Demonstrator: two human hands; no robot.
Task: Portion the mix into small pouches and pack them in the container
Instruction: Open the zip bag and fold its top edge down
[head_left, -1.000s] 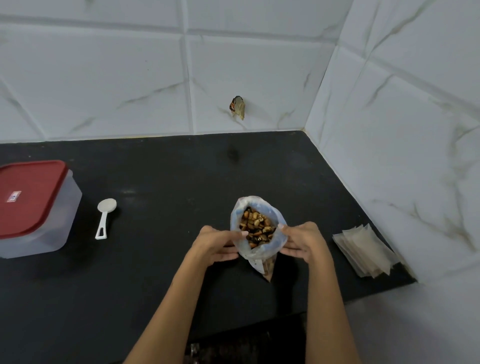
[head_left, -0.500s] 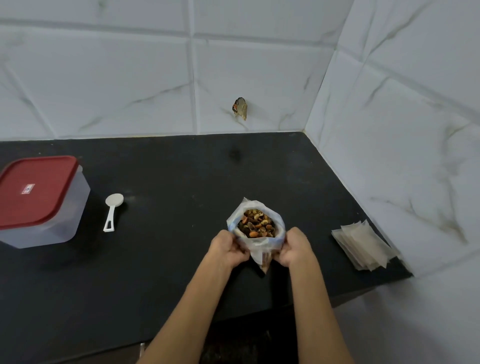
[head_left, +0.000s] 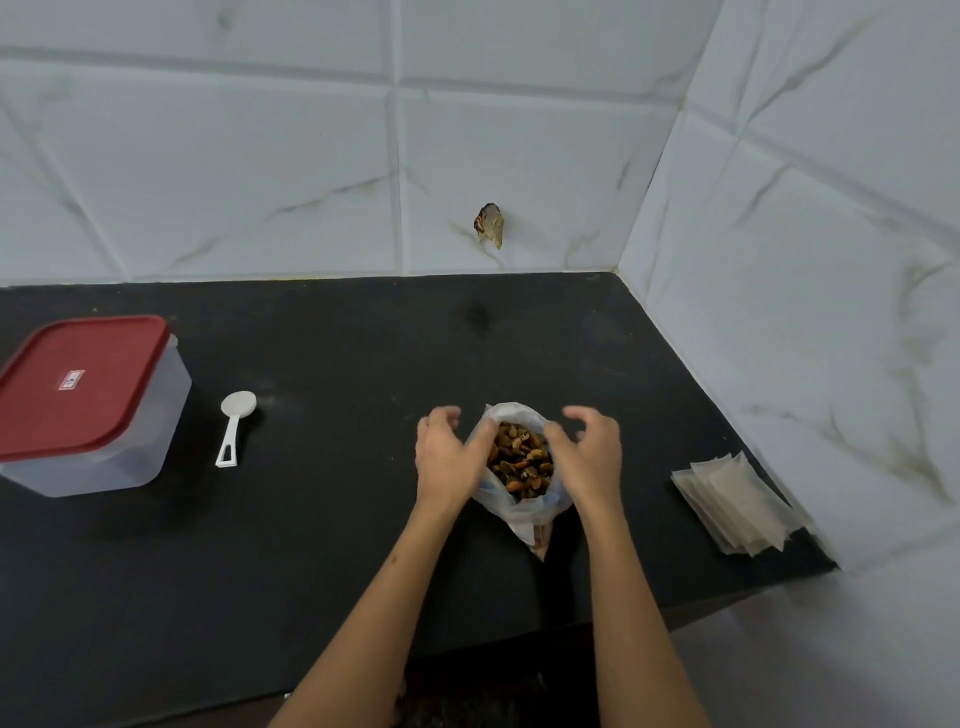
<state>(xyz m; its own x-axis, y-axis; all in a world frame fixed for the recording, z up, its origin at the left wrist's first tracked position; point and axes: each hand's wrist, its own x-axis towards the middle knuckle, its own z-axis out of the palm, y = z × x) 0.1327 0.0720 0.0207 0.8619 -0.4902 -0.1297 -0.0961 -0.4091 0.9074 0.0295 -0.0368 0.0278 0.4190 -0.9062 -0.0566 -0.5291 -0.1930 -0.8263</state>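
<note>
Clear plastic bag of nut mix (head_left: 519, 462), standing open on black surface (head_left: 337, 364), one hand at each side.

Landmark: the bag. Left hand (head_left: 444, 457) touches its left wall with thumb at the rim, fingers loosely curled above; right hand (head_left: 589, 457) likewise at the right wall, thumb at the rim, fingers arched clear. The hands are apart, and whether either truly pinches the film cannot be told. White scoop (head_left: 236, 431) lies well left of the bag; lidded container (head_left: 88, 405), red lid still on, further left. Stack of empty pouches (head_left: 737, 501) lies right of the bag, at the surface edge.
Risk, judged: the bag is soft and full; if the hands let go it may slump and spill mix. The pouches could slide off the edge.
Writing: small label on the red lid, unreadable.
</note>
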